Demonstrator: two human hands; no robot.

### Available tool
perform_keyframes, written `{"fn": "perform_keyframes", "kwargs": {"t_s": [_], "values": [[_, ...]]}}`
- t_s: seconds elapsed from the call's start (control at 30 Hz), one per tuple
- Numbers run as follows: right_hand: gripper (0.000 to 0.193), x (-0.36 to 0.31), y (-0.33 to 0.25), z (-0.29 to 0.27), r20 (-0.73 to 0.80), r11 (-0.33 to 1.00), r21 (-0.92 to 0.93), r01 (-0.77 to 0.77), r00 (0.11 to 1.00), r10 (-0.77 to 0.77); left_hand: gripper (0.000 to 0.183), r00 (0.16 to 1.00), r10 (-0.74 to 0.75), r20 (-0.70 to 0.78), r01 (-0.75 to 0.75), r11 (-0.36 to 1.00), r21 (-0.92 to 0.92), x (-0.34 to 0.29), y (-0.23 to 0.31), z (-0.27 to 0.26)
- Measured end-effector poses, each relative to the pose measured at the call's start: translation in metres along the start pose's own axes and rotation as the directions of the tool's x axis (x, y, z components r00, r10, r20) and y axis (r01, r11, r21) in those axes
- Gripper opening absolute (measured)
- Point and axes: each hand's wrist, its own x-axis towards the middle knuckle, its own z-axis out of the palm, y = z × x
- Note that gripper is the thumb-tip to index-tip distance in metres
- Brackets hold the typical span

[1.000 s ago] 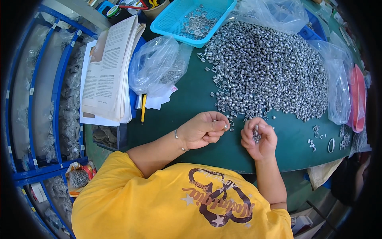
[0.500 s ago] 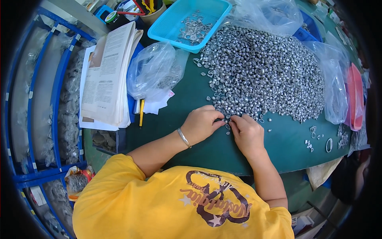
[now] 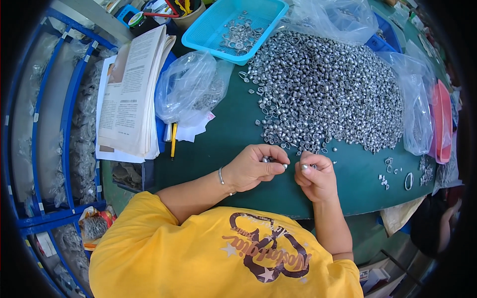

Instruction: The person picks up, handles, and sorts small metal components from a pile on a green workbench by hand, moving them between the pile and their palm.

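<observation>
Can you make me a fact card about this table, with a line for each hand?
Left hand: small silvery pieces
Right hand: a pinched silvery piece
Table: dark green
Ahead of both hands: big heap of metal pieces
Upper middle: light blue basket, metal pieces inside
Left: papers, clear plastic bag
Right: red tray

Bare left forearm (image 3: 196, 195), lower left of frame centre, slanting up and rightward, elbow bent. Bare left hand (image 3: 251, 171) near centre, fingers curled, thumb and index finger in pinch pointing right. Bare right forearm (image 3: 328, 226), lower right of centre, nearly upright. Bare right hand (image 3: 320, 180) right of centre, fingers folded, thumb raised against index finger. Hands close, apart, fingertips facing.
</observation>
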Motion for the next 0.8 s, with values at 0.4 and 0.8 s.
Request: {"fn": "perform_keyframes", "kwargs": {"t_s": [0.4,0.8], "values": [[0.013,-0.003,0.006,-0.002,0.06,0.99,0.143,0.01,0.998,-0.019,0.012,0.998,-0.031,0.057,0.041,0.983,-0.179,-0.002,-0.002,-0.007],[0.015,-0.005,0.011,0.004,-0.081,0.856,-0.493,0.154,0.972,-0.221,0.01,0.988,-0.135,-0.075,0.13,0.989,-0.068,-0.002,-0.002,0.002]]}}
